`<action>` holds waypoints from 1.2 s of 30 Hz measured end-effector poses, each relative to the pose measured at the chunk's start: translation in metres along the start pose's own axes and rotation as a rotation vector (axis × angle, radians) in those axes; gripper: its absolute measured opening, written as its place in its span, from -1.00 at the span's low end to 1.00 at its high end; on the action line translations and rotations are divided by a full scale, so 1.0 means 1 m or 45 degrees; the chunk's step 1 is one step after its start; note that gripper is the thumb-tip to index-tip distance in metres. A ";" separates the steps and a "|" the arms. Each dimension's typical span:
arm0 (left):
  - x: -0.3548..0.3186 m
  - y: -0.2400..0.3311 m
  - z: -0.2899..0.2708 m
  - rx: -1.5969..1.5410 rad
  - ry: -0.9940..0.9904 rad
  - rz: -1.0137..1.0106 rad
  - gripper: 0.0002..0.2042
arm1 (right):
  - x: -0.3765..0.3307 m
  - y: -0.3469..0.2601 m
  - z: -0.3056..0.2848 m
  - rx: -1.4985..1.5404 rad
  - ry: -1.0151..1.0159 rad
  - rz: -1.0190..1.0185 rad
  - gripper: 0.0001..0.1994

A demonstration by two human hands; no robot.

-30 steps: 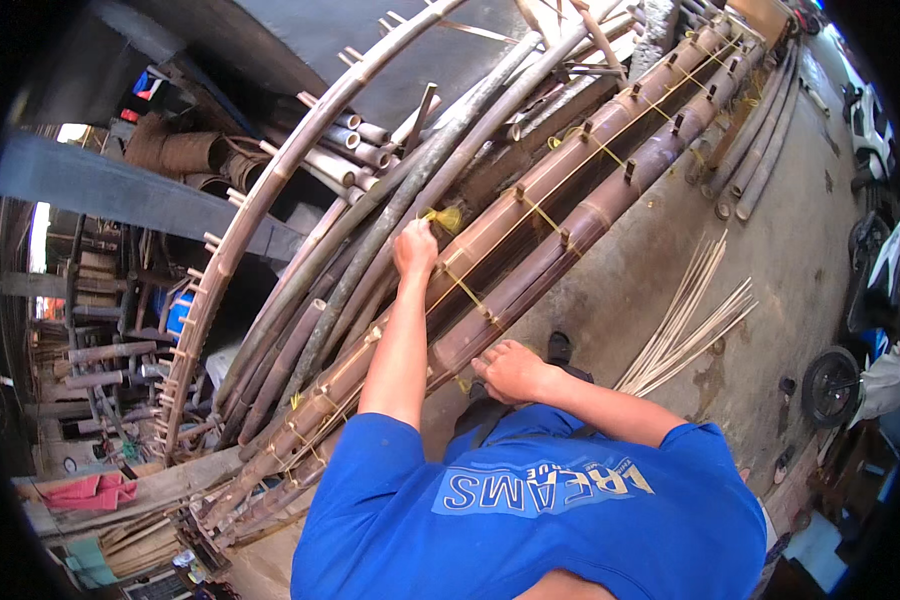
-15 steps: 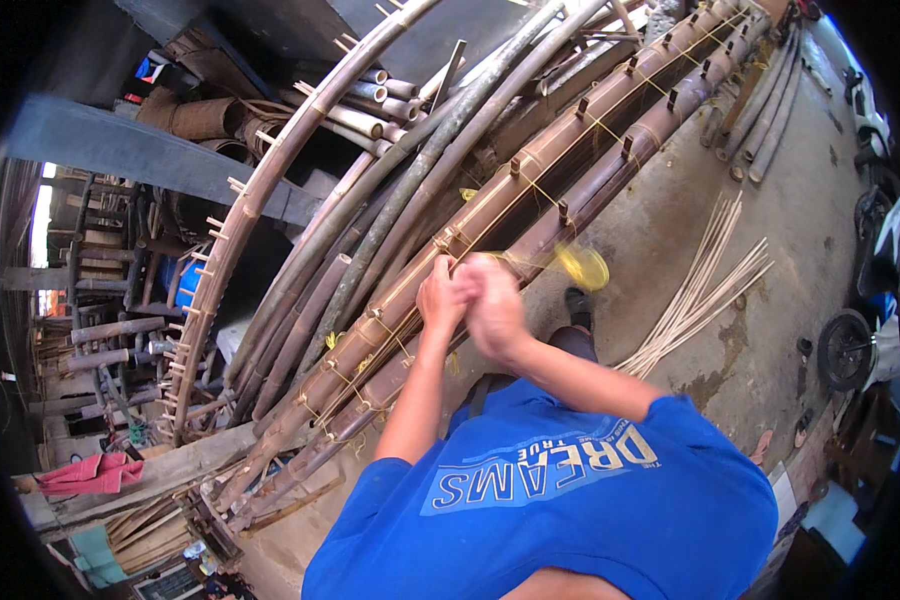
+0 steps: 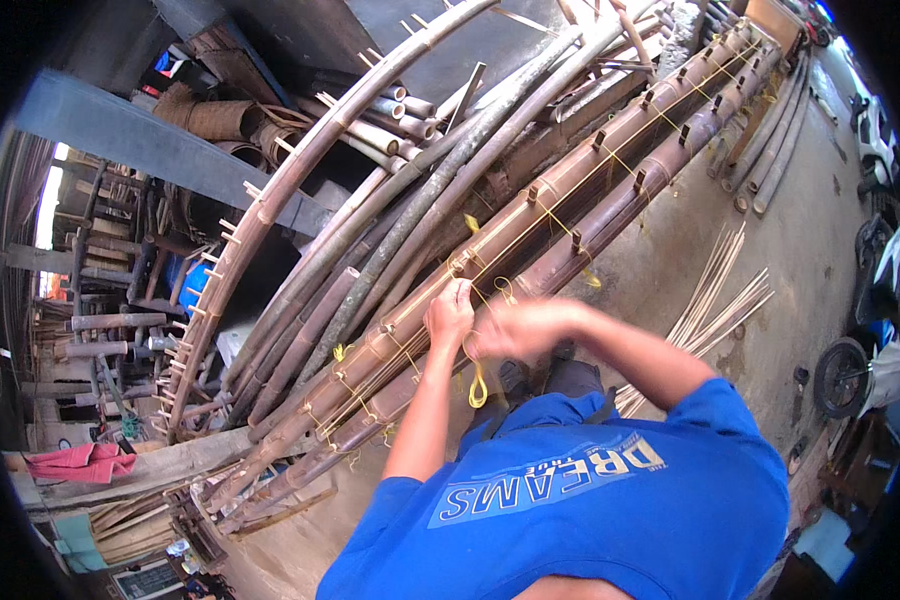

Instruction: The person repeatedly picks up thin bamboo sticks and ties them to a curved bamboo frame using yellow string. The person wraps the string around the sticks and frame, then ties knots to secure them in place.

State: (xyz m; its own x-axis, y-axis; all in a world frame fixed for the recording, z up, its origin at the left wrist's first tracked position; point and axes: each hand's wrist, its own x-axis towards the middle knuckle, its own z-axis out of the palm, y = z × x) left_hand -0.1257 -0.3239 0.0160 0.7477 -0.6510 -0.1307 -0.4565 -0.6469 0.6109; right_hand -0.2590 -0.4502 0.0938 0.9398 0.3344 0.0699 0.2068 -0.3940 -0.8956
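Poles [image 3: 570, 215]: lashed bamboo row, running 8 to 1 o'clock. Cord [image 3: 478, 385]: yellow; ties visible toward both ends. Left hand [image 3: 450, 312]: pinched on cord at centre pole. Right hand [image 3: 515, 330]: blurred, grip unclear. Judged: centre tie unfinished, loop dangling at 6.

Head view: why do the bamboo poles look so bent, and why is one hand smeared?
Head view: the fisheye lens bows the straight bamboo poles toward the rim; corners go black. The right hand is motion-blurred, the left hand on the yellow cord is sharp. Daylight is soft, no glare.
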 end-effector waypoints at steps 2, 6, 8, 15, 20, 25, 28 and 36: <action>-0.002 0.001 0.007 -0.033 0.053 0.062 -0.69 | -0.044 0.046 0.073 -0.547 0.047 0.296 -0.64; 0.020 0.024 -0.001 -0.634 0.108 0.308 -0.79 | -0.033 0.053 0.101 -0.111 0.429 0.204 -0.60; 0.054 0.047 -0.021 -0.767 0.175 0.335 -0.76 | -0.035 0.050 0.090 -0.023 0.404 0.350 -0.59; 0.139 -0.013 0.013 0.050 0.278 0.156 -0.70 | -0.042 0.048 0.098 -0.515 0.357 0.216 -0.75; 0.098 -0.026 -0.052 0.063 0.104 0.208 -0.64 | -0.009 0.004 0.131 -0.403 0.449 0.381 -0.72; -0.009 -0.125 -0.118 0.199 -0.219 0.117 -0.72 | 0.045 0.019 0.229 1.393 0.595 0.602 -0.71; -0.058 -0.152 -0.094 0.103 -0.218 0.337 -0.74 | 0.084 0.014 0.244 2.362 1.420 0.407 -0.69; -0.047 -0.195 -0.067 -0.118 -0.131 0.396 -0.70 | 0.234 -0.077 0.128 0.472 0.523 0.178 -0.26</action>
State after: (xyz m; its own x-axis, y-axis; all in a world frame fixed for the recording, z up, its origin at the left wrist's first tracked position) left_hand -0.0395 -0.1410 -0.0444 0.5249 -0.8511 -0.0024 -0.6054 -0.3754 0.7018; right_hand -0.0897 -0.2321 0.1231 0.9953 -0.0889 0.0381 0.0329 -0.0591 -0.9977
